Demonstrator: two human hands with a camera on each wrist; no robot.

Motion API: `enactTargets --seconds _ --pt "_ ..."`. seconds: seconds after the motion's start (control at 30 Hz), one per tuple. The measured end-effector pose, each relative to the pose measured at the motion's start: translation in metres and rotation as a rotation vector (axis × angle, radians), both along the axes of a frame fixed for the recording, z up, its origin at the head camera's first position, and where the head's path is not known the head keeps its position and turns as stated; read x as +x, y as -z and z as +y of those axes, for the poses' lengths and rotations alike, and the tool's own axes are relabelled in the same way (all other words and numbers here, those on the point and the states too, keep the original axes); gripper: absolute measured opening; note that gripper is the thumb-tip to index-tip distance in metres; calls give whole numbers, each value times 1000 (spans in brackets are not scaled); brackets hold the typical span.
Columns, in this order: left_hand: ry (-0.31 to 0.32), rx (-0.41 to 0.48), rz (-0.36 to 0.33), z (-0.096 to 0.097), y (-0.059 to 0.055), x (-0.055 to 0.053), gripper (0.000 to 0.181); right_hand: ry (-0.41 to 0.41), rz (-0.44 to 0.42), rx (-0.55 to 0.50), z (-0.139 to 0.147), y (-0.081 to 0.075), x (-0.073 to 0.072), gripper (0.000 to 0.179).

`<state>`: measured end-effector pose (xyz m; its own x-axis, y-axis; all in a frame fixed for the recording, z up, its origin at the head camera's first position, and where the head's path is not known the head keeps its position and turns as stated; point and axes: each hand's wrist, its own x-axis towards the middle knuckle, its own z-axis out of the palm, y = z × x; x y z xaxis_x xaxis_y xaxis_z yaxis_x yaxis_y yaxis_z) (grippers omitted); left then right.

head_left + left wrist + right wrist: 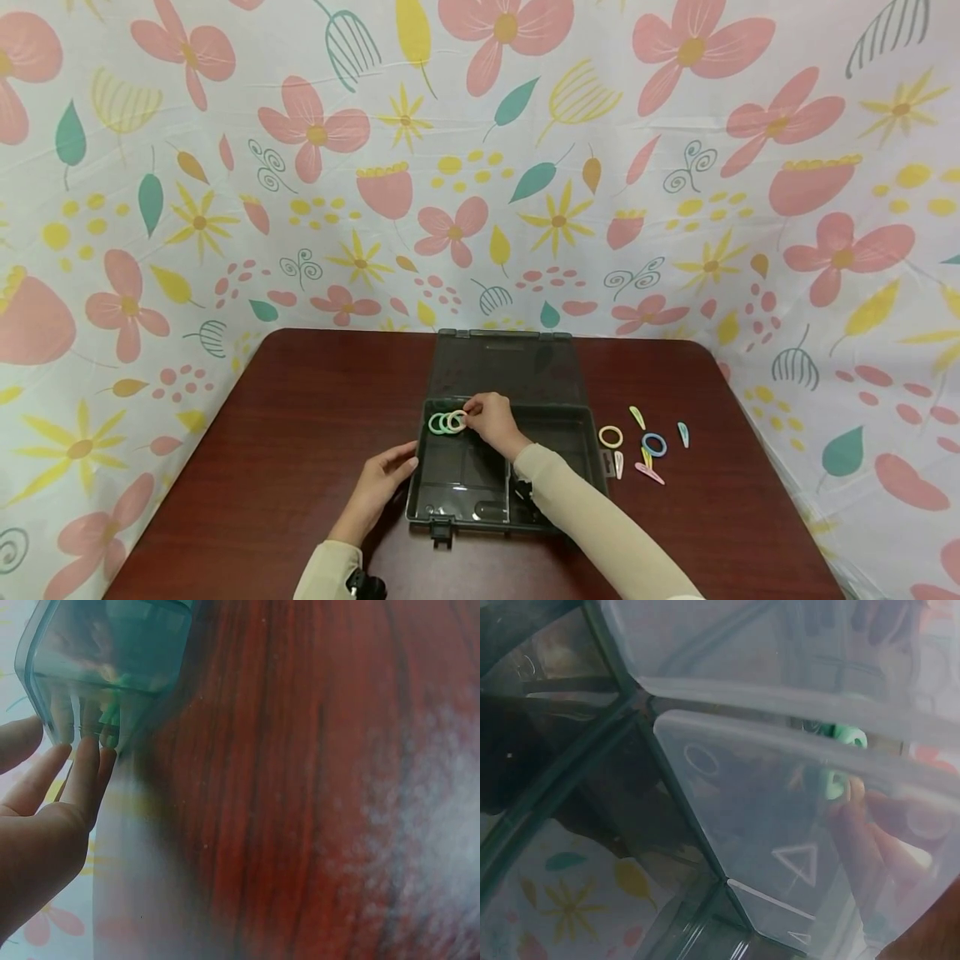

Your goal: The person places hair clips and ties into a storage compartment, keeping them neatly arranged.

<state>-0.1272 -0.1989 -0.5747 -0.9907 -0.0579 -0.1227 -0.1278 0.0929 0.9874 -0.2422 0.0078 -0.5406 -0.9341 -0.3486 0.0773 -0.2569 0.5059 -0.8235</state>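
Pinching a ring [456, 431] — right hand [495, 423] near triangle-embossed divider [772, 825].

Rings [448, 422] in box [551, 454], clips [649, 473] right

white floral backdrop [480, 125], red-brown table [315, 400]
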Motion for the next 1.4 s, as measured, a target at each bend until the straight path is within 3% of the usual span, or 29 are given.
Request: enactTargets --seconds 0.4,0.63,0.8,1.2,1.4 --pt "-14 30 -3 1 1 -1 37 -44 -61 15 5 -5 4 24" --pt "-19 30 -13 0 3 -2 37 -56 -99 -29 15 -13 5 27" --pt "-16 24 -15 -1 3 -1 38 -53 -77 -54 26 -20 4 31" --pt "-2 -16 -16 -1 3 -1 39 125 0 -121 72 -30 -1 31" --pt "-2 -22 -23 -1 3 -1 38 149 41 -115 104 -32 -3 32"
